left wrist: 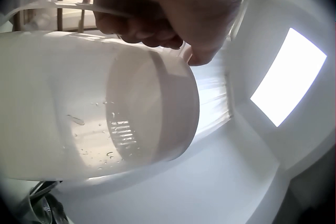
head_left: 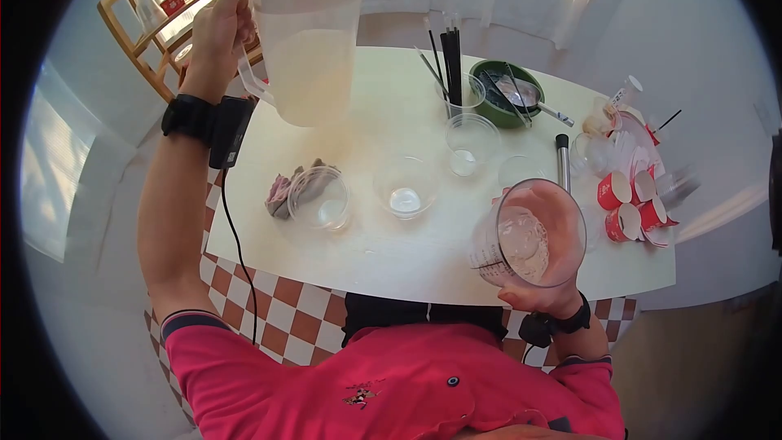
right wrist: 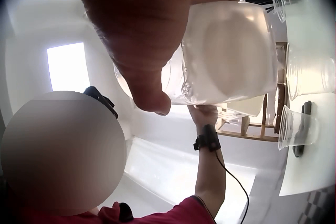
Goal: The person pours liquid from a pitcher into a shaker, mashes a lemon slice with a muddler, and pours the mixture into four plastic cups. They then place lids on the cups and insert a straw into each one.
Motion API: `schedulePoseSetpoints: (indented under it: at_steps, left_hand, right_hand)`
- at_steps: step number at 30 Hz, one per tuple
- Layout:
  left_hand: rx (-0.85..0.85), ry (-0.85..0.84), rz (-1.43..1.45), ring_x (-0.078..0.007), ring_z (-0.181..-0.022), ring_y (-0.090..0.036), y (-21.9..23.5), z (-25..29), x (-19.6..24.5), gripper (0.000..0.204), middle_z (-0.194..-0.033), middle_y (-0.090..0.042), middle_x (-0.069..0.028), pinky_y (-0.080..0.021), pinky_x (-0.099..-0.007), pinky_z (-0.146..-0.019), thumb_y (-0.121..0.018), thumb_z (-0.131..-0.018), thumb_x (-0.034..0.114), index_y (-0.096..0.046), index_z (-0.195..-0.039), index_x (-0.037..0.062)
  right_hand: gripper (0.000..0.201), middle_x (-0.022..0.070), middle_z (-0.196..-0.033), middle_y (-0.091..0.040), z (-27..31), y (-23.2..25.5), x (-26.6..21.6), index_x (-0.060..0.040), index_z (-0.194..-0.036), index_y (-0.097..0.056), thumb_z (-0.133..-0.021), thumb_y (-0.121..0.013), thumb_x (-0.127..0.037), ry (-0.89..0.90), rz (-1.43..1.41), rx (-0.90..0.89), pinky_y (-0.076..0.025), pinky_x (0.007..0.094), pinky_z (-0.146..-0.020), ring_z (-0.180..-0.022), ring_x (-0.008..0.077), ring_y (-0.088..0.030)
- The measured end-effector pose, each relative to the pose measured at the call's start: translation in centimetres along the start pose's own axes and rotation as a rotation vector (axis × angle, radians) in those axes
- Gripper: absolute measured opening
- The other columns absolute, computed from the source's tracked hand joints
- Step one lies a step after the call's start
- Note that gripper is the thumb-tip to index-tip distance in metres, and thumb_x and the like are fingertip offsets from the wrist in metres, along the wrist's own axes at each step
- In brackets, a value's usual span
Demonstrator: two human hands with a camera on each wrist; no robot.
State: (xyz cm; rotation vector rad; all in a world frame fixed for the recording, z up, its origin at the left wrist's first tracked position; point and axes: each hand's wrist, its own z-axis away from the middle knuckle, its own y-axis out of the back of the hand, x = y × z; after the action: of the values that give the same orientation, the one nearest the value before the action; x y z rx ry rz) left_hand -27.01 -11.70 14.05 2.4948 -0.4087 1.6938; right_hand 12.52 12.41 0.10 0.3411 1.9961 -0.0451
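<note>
At the far left, my left hand (head_left: 218, 33) grips the handle of a tall translucent pitcher (head_left: 314, 57) with a white lid, raised over the table's back left. Pale cloudy liquid fills its lower part. In the left wrist view, the fingers curl round the handle beside the pitcher wall (left wrist: 84, 108), where drops cling. My right hand (head_left: 542, 299) holds a clear measuring cup (head_left: 486, 257) near the front right edge, its mouth tipped toward the head camera and clear, bubbly liquid inside. Clear plastic cups (head_left: 332, 187) (head_left: 405, 175) (head_left: 472, 134) stand between the hands.
A crumpled grey-pink cloth (head_left: 281, 191) lies by the left cup. At the back are a container of black straws (head_left: 452, 65) and a green bowl (head_left: 509, 121) with metal tools. A muddler (head_left: 563, 155) and red paper cups (head_left: 615, 190) occupy the right, a wooden shelf (head_left: 114, 12) the left.
</note>
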Motion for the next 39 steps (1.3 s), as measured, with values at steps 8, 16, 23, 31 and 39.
schedulePoseSetpoints:
  at_steps: [8,16,23,31,39]
  left_hand:
    - [0.142,0.069,0.058,-0.0076,-0.049,-0.042,-2.7,-1.6,-7.0,0.040,-0.058,-0.047,0.0032,-0.033,-0.0251,-0.048,-0.078,-0.085,0.040,-0.054,-0.066,0.0135]
    - [0.134,0.101,0.024,-0.0090,-0.048,-0.042,-1.6,-2.3,-11.1,0.042,-0.057,-0.045,0.0024,-0.033,-0.0266,-0.047,-0.075,-0.089,0.039,-0.051,-0.065,0.0133]
    - [0.126,0.115,0.090,-0.0099,-0.049,-0.041,-0.6,-2.2,-13.0,0.044,-0.056,-0.039,0.0028,-0.034,-0.0275,-0.050,-0.070,-0.093,0.037,-0.049,-0.064,0.0127]
    - [0.110,0.165,0.110,-0.0099,-0.055,-0.039,-0.1,-0.6,-13.4,0.039,-0.062,-0.036,0.0038,-0.038,-0.0289,-0.055,-0.065,-0.098,0.038,-0.051,-0.075,0.0100]
    - [0.065,0.230,0.054,-0.0106,-0.076,-0.052,1.7,-0.5,-13.8,0.044,-0.080,-0.051,0.0007,-0.047,-0.0298,-0.076,-0.061,-0.100,0.045,-0.062,-0.115,0.0033]
  right_hand:
    - [0.117,0.0141,-0.139,-0.051,1.6,0.1,-0.1,0.0000,-0.149,-0.031,-0.055,-0.098,-0.017,-0.048,0.077,0.035,-0.044,0.0393,-0.109,-0.129,0.0259,-0.053]
    - [0.118,0.0132,-0.138,-0.053,1.2,-1.5,-0.2,-0.0012,-0.150,-0.030,-0.056,-0.099,-0.017,-0.045,0.362,-0.091,-0.044,0.0368,-0.108,-0.129,0.0234,-0.054]
    - [0.119,0.0126,-0.136,-0.056,1.0,-2.7,3.0,-0.0020,-0.150,-0.029,-0.055,-0.100,-0.018,-0.041,0.170,0.004,-0.045,0.0348,-0.108,-0.127,0.0233,-0.056]
    - [0.114,0.0146,-0.136,-0.055,-0.3,-2.7,3.2,-0.0037,-0.150,-0.031,-0.058,-0.097,-0.018,-0.074,0.114,0.005,-0.044,0.0352,-0.108,-0.128,0.0251,-0.055]
    - [0.114,0.0132,-0.137,-0.055,0.9,-3.5,5.4,-0.0038,-0.150,-0.029,-0.060,-0.098,-0.017,-0.113,0.093,0.037,-0.044,0.0358,-0.109,-0.128,0.0243,-0.055]
